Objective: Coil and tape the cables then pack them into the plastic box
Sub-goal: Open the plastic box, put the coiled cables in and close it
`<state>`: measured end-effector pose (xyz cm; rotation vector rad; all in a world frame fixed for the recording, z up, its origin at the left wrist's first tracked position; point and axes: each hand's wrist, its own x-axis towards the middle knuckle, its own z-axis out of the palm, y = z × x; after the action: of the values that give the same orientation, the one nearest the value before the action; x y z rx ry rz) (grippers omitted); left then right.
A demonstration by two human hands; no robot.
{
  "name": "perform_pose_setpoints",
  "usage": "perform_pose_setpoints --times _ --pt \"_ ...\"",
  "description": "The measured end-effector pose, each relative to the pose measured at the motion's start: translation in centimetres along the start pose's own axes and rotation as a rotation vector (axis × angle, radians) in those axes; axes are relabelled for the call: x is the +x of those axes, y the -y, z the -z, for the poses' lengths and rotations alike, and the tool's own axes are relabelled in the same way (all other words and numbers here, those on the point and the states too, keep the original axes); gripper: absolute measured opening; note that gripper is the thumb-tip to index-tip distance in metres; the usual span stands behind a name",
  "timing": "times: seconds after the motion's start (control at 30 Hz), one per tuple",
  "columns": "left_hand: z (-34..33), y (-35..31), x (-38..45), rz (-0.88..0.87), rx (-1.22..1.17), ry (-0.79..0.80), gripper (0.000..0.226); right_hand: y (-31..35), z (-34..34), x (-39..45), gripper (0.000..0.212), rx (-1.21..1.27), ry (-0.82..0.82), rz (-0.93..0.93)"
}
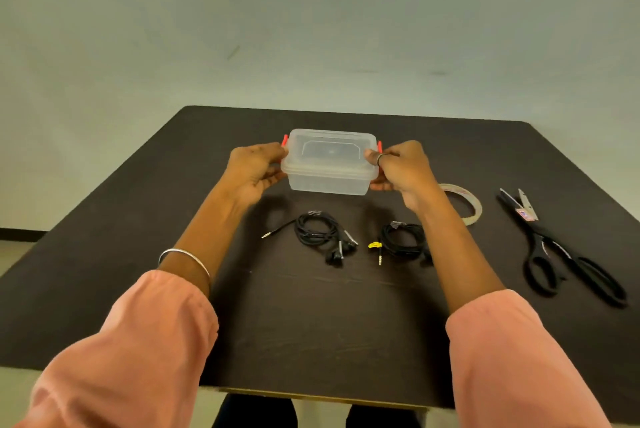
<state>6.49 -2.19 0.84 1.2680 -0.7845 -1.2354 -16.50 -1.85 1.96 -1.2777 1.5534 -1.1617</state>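
A clear plastic box with its lid on and red side latches sits at the middle of the dark table. My left hand grips its left end and my right hand grips its right end, thumbs by the latches. Two coiled black cables lie in front of the box: one on the left with earbuds and a jack, one on the right with a yellow tag, partly hidden by my right forearm.
A roll of clear tape lies right of the box, partly behind my right wrist. Black-handled scissors lie farther right, near the table's right edge. A pale wall stands behind the table.
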Motion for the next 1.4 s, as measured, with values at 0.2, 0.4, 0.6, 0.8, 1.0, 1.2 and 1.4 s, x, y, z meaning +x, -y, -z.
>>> perform_pose_setpoints --times 0.2,0.4,0.6,0.8,1.0,1.2,1.4 --pt "1.4 1.6 0.5 -0.015 0.05 0.019 0.02 -1.3 -1.3 -0.1 0.03 -0.118 -0.065 0.052" --pt "1.3 2.1 0.6 -0.1 0.113 -0.042 0.014 -2.0 -1.3 0.4 0.024 -0.228 -0.097 0.122" --pt "1.7 2.2 0.5 -0.013 0.094 -0.077 0.015 -2.4 -0.9 0.6 0.026 -0.19 -0.082 0.056" --pt "3.9 1.8 1.1 -0.321 0.483 0.055 0.056 -1.3 0.8 0.8 0.041 -0.402 -0.172 0.41" --pt "3.6 2.4 1.3 -0.332 0.731 0.526 0.123 -1.1 0.3 0.9 0.104 -0.668 0.351 0.499" --pt "2.5 2.8 2.0 -0.324 0.711 0.427 0.124 -1.7 -0.1 2.2 0.082 -0.619 0.389 0.473" --pt "3.1 2.7 2.1 -0.299 0.698 0.413 0.126 -1.1 -0.1 1.8 0.034 -0.156 0.172 0.549"
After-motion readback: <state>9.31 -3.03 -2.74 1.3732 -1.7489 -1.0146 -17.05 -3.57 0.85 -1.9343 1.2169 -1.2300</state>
